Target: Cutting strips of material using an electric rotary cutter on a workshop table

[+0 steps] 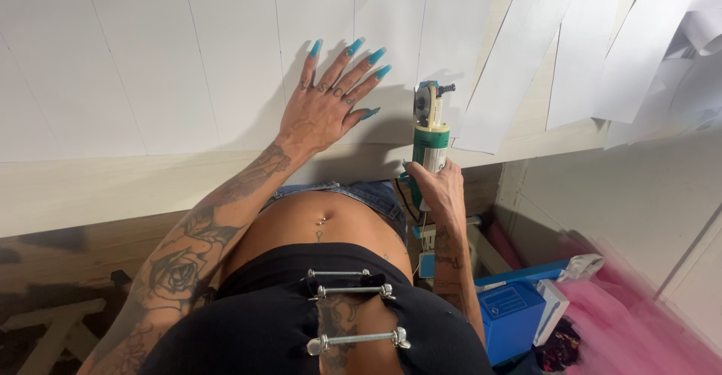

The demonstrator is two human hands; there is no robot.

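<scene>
Item one: my left hand (325, 104), fingers spread and pressed flat on the white sheet material (188, 59) near the counter's (90, 187) front edge. Grasping nothing; I judge it pins the layers so they do not shift.

Item two: my right hand (440, 191), clenched around the body of a small handheld rotary cutter (429, 130), green and cream, held upright at the front edge of the counter, just right of the left hand. Its head sits against the sheet's near edge, beside a faint ruled line, which likely guides the cut.

Item three: loose white strips (526, 51), lying fanned toward the counter's far right corner, probably pieces set aside.

Item four: below the counter on the floor side, a blue box (511, 315) and pink fabric (639, 322).

Hard to make out: the cutter's blade, hidden behind its guard; its cord (406, 202), lost under the counter edge; how many layers the sheet holds; the strips run out of frame.
</scene>
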